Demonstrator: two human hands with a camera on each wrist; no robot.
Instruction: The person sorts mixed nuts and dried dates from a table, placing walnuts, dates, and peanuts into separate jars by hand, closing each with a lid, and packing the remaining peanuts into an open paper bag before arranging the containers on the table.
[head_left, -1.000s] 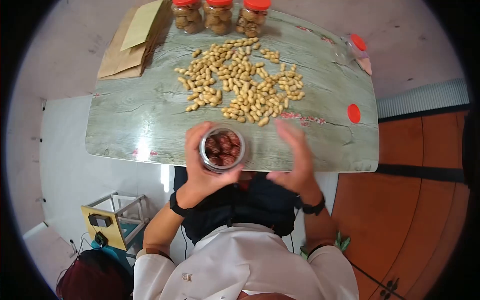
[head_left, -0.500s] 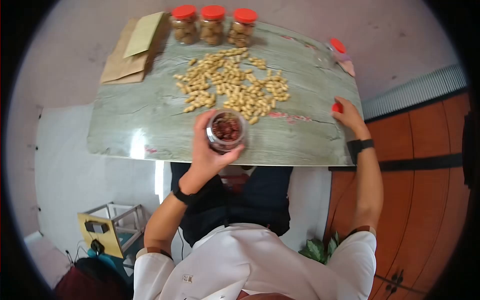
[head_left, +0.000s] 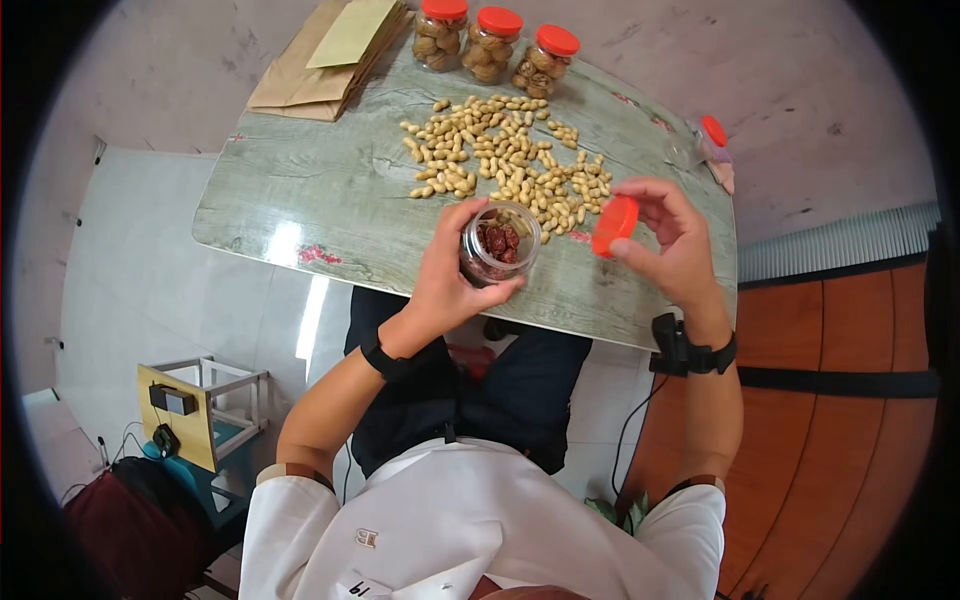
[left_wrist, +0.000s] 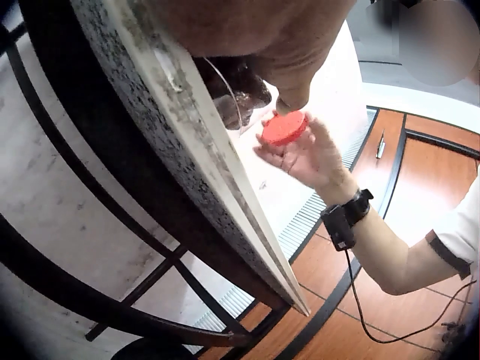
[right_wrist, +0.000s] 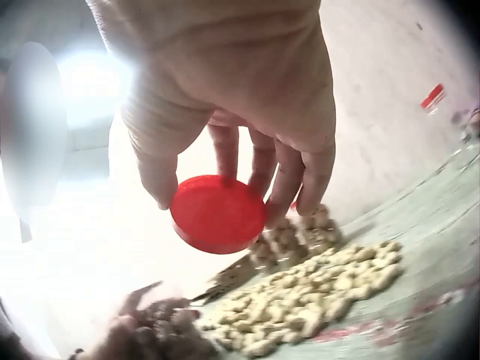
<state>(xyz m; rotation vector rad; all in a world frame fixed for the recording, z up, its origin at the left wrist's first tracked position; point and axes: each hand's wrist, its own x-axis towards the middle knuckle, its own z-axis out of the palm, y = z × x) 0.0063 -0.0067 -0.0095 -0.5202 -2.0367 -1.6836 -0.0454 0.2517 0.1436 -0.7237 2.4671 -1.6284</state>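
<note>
My left hand (head_left: pixel 440 285) grips an open clear jar (head_left: pixel 478 266) near the table's front edge, fingers and thumb wrapped round its side. Dark red wrinkled dates (head_left: pixel 498 241) fill part of the jar, which tilts slightly. To the right, my right hand (head_left: pixel 680 245) pinches a red screw lid (head_left: pixel 615 226) between thumb and fingertips, held on edge above the table and apart from the jar. In the right wrist view the lid (right_wrist: pixel 217 215) hangs below the fingers. The left wrist view shows the lid (left_wrist: pixel 285 128) beyond the left hand, which hides most of the jar.
Many unshelled peanuts (head_left: pixel 530 165) lie spread across the middle of the table (head_left: pixel 330 190). Three red-lidded jars of walnuts (head_left: pixel 490 50) stand at the back. Folded paper bags (head_left: pixel 310 80) lie back left; another red-capped clear jar (head_left: pixel 695 145) lies at the right edge.
My right hand went from near the jar out to the red lid at the table's right, picked it up and brought it back toward the jar. The left hand kept its grip.
</note>
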